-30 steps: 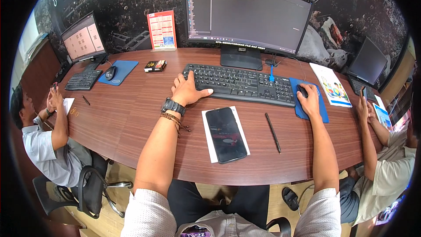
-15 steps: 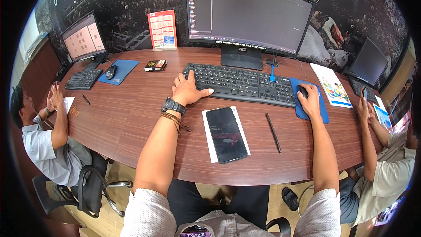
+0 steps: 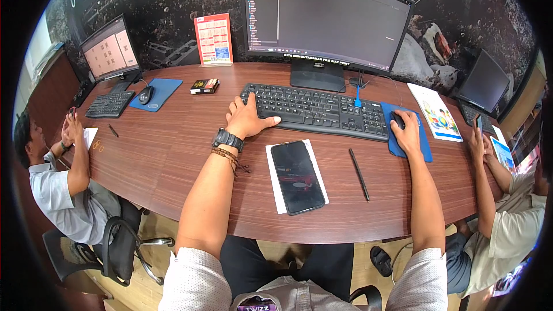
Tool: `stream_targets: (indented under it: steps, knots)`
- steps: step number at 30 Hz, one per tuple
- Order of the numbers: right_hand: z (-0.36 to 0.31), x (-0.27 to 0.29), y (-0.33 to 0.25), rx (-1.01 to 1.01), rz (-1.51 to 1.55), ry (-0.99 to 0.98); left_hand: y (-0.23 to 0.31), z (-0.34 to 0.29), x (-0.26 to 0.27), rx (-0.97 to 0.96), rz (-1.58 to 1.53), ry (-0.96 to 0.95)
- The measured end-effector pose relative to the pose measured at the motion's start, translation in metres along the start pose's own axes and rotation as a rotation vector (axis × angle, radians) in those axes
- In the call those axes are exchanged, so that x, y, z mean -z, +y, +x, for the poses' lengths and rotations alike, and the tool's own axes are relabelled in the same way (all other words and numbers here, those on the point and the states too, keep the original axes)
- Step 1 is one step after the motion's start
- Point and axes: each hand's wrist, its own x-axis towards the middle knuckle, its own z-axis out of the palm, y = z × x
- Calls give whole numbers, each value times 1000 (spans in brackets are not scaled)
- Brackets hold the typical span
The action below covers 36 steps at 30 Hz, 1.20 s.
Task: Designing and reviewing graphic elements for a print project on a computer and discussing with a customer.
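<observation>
My left hand (image 3: 246, 116) rests on the left end of a black keyboard (image 3: 315, 109), fingers spread, the thumb reaching along its front edge. A dark watch and a beaded bracelet circle that wrist. On a blue mouse pad (image 3: 424, 147) to the keyboard's right, my right hand (image 3: 408, 129) is wrapped over a black computer mouse (image 3: 396, 120), which it partly hides. Behind the keyboard stands a wide curved monitor (image 3: 340, 23) showing a dark window with a short list near its top. Between my forearms lie a dark smartphone (image 3: 298, 178) on white paper and a black pen (image 3: 359, 174).
A small black box (image 3: 204, 86) and a red-and-white calendar (image 3: 213, 40) stand left of the monitor. Right of the mouse pad lies a white booklet (image 3: 436, 112). Seated people (image 3: 72, 196) flank the desk (image 3: 173, 155), each holding a phone-like thing.
On the monitor, the highlighted row in the list has altered. The person at the left has shifted their hands slightly. My own hands keep their places.
</observation>
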Motion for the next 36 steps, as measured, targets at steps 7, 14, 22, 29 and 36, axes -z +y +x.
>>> stream_targets:
  steps: [7, 14, 22, 29, 36]
  knots:
    - [1, 0, -3, 9, -7, 7, -2, 1, -1, -1, -3, 3]
    - [0, 1, -5, -14, -12, 1, -1, 1, 0, 7, 9, -7]
    - [0, 1, -4, -1, -3, 6, -1, 1, 1, 5, 8, -14]
    - [-1, 3, -9, 12, 23, -14, -1, 0, 1, 3, -3, -16]
    - [0, 2, -6, 23, 17, -6, -2, 1, -1, 2, -2, -13]
